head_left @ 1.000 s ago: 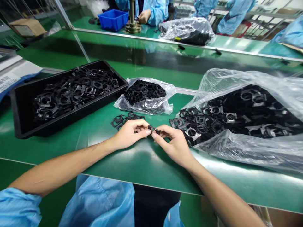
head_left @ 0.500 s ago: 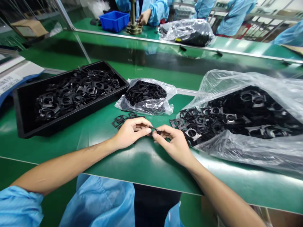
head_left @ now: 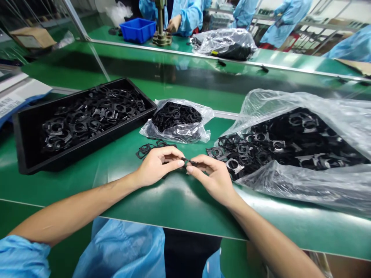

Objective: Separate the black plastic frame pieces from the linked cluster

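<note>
Between my two hands, a thin black plastic part (head_left: 189,161) is seen nearly edge-on above the green table. My left hand (head_left: 162,164) pinches its left end between thumb and fingers. At its right end, my right hand (head_left: 211,173) is closed in the same way; the fingers hide much of the part. Behind my left hand lie several loose black ring frames (head_left: 145,150). A small clear bag of black rings (head_left: 176,117) stands beyond them. To the right, a large open bag (head_left: 278,181) spills square black frames with round holes (head_left: 234,165) onto the table.
A black tray (head_left: 87,148) full of black frames sits at the left. Across a metal rail, a co-worker's hand (head_left: 174,24) is beside a press stand (head_left: 161,36), a blue bin (head_left: 138,31) and another filled plastic bag (head_left: 224,43). The table's front edge runs close to my body.
The view has shifted slightly, so most things sit a little lower and further left. Both hands keep their hold on the black part, which looks slightly more level.
</note>
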`<state>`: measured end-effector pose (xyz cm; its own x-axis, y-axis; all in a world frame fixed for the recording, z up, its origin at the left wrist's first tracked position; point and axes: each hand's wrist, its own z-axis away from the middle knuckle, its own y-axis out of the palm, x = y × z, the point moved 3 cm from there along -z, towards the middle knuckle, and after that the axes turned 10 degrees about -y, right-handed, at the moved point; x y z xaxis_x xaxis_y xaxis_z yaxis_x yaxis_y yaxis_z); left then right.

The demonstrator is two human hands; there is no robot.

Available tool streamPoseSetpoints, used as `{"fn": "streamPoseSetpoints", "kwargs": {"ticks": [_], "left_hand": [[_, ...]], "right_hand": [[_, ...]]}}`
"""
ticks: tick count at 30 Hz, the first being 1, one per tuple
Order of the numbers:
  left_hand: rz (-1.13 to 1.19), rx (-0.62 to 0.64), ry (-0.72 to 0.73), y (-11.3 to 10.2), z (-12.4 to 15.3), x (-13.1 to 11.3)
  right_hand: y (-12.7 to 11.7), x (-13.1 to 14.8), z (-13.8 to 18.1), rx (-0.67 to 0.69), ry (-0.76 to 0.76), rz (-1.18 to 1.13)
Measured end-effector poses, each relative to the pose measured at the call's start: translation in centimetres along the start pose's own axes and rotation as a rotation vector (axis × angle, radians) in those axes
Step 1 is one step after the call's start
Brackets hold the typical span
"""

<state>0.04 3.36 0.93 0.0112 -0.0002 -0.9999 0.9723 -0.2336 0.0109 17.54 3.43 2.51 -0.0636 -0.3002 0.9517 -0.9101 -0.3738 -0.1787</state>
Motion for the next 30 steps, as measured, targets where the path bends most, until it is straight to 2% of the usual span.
{"fn": "streamPoseSetpoints", "kwargs": {"ticks": [5,12,14,20,27,30], "left_hand": [[-0.091,-0.051,0.041,-0.1,0.4,-0.4],[0.151,0.105,-0.067,0.0,0.0,-0.6],[0.184,0.105,-0.108,0.1,-0.2,-0.3],[0.217,0.058,-0.186,0.0,-0.4,0.4],[0.219,0.075,-0.18,0.1,-0.3,0.4],[0.231,0.063,-0.211,0.2,-0.3,0.6]], "right_hand": [[-0.1,0.0,-0.1,-0.003,-0.037,0.046],[-0.2,1.3,0.2,-0.019,-0.207,0.085],[-0.3,1.0,0.1,-0.038,-0.177,0.042],[-0.3,-0.3,-0.3,-0.086,0.036,-0.196],[-0.6,0.3,-0.4,-0.047,0.019,-0.088],[-0.6,-0.1,-0.4,-0.076,0.076,-0.137]]}}
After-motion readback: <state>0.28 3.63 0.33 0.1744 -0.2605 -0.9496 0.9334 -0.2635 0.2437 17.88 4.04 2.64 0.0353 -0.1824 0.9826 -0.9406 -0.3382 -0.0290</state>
